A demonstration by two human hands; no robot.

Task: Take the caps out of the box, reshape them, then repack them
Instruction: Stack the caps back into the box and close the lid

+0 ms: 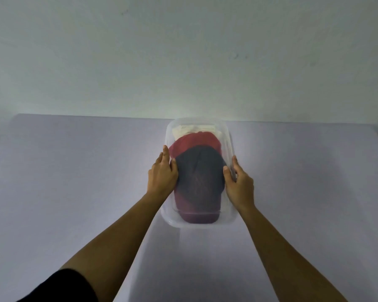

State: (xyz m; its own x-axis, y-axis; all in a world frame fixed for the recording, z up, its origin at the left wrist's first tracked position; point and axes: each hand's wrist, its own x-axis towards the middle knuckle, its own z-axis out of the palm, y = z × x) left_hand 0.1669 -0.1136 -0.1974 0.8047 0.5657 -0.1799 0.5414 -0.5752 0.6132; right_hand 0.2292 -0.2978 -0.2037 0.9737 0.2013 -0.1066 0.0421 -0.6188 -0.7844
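A clear plastic box (pixel 172 222) stands on the table, a little right of centre. Three caps lie stacked inside it: a white one (pixel 191 129) at the far end, a red one (pixel 194 142) over it, and a navy cap (pixel 200 171) with a maroon brim on top, nearest me. My left hand (pixel 160 176) holds the box's left wall, fingers outside and thumb inside against the navy cap. My right hand (pixel 240 187) holds the right wall the same way, its thumb at the cap's right edge.
The box sits on a pale lilac table (pixel 74 175) that reaches a plain white wall (pixel 183 51) just behind it. The table's far edge runs right behind the box.
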